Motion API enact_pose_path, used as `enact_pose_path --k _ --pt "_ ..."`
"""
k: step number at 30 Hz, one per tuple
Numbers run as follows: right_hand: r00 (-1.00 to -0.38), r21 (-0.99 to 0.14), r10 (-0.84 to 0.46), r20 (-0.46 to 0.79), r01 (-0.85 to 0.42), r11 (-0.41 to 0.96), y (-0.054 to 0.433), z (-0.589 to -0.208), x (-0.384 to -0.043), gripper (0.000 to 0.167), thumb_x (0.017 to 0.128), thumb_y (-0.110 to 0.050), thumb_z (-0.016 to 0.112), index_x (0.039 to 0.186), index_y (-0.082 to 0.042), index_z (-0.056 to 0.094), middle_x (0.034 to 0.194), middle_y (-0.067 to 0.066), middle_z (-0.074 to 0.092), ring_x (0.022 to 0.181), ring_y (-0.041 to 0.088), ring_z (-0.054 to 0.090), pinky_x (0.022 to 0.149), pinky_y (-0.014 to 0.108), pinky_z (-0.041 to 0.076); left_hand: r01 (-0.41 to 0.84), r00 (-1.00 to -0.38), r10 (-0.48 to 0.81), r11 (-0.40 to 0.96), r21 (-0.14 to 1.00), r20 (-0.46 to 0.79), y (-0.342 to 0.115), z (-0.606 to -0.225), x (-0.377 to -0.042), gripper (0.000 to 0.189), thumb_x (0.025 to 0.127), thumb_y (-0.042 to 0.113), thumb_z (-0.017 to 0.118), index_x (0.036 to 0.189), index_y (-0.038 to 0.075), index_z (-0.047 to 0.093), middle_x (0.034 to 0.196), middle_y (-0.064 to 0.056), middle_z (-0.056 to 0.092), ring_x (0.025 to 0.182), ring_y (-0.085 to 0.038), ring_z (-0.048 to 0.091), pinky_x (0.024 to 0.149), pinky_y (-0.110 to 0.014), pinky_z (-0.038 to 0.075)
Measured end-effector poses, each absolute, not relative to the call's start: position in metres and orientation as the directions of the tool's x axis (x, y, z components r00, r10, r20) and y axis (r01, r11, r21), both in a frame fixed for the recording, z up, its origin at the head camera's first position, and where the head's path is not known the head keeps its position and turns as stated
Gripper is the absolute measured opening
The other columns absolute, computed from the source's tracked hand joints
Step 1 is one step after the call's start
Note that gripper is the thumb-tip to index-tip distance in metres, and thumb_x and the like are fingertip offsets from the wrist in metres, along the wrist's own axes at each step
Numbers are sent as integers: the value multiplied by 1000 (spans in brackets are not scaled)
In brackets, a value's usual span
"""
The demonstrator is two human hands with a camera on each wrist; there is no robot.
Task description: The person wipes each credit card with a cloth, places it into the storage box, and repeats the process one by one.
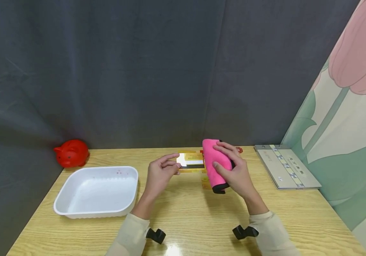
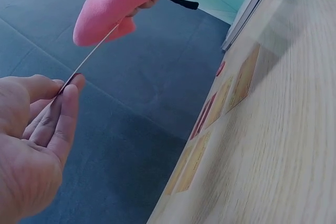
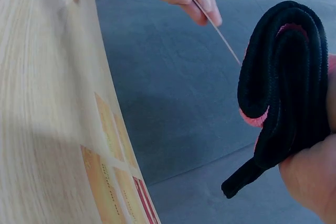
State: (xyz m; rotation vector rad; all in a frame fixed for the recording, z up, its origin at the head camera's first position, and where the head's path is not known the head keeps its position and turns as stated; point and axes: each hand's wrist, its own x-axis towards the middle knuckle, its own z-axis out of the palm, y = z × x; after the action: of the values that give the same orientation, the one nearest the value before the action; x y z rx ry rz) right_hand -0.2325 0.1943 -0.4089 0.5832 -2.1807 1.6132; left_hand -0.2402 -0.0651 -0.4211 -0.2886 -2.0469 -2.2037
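Note:
My left hand pinches one end of a thin bank card with a shiny face and a dark stripe. The left wrist view shows the card edge-on, above the table. In my right hand is a folded pink towel with black edging, held at the card's other end and hiding that end. The right wrist view shows the towel's folded black edges. Below lie several gold-coloured cards on the wooden table.
A white plastic tray stands at the left, with a red piggy bank behind it. A grey, flat book-like case lies at the back right. Dark cloth hangs along the table's far edge.

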Motion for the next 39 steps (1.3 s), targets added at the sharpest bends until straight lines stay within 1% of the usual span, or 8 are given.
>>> enact_pose_path --k 2,5,9,15,19,26,33,39 --pt "-841 -795 -122 527 -538 279 191 -411 -233 49 90 0 75 137 -12 66 152 6 51 133 7 50 90 14 52 230 -971 48 -73 970 234 -64 -421 -240 33 90 -3 75 123 3 73 103 -28 76 73 -11 75 75 -30 64" --pt "-835 -777 -134 534 -547 312 185 -414 -233 49 90 0 76 136 -13 67 151 6 51 135 6 48 91 13 51 259 -964 46 -58 964 261 -62 -423 -240 33 90 -3 75 122 2 74 104 -27 76 79 -20 78 75 -30 64" --pt "-829 -761 -140 541 -553 338 179 -416 -232 49 89 -1 77 135 -14 68 151 6 52 137 14 47 93 14 50 294 -955 25 -40 955 295 -58 -425 -240 32 89 -3 76 120 4 75 101 -26 77 84 -30 79 74 -29 64" --pt "-832 -754 -137 538 -548 363 173 -418 -229 49 90 -4 78 136 -16 67 152 4 51 137 23 48 90 15 53 314 -949 14 -2 949 314 -52 -428 -237 32 90 1 77 121 7 75 99 -26 77 77 -10 77 75 -26 64" --pt "-822 -748 -126 556 -560 355 170 -419 -229 49 89 -3 78 135 -15 68 151 4 51 135 20 49 89 16 54 332 -943 -13 20 943 333 -48 -429 -235 32 89 1 78 120 7 75 97 -21 78 77 -10 77 75 -25 63" --pt "-812 -736 -146 566 -577 354 165 -421 -229 50 89 -2 78 136 -14 67 151 5 51 133 20 51 88 18 55 352 -934 -54 20 936 352 -43 -431 -234 31 89 1 78 119 7 75 96 -19 79 77 -7 76 74 -25 63" --pt "-813 -739 -214 541 -581 341 154 -424 -224 50 90 -4 78 137 -14 66 152 6 50 135 26 52 95 20 53 364 -929 -69 23 931 365 -37 -436 -233 31 91 5 78 122 8 74 99 -18 79 89 -32 79 77 -24 63" --pt "-814 -743 -224 536 -580 333 150 -427 -223 50 90 -5 78 137 -15 66 152 6 51 132 28 55 93 23 54 358 -929 -91 24 933 359 -36 -437 -234 29 93 7 76 121 9 75 99 -17 79 87 -28 79 77 -24 63"
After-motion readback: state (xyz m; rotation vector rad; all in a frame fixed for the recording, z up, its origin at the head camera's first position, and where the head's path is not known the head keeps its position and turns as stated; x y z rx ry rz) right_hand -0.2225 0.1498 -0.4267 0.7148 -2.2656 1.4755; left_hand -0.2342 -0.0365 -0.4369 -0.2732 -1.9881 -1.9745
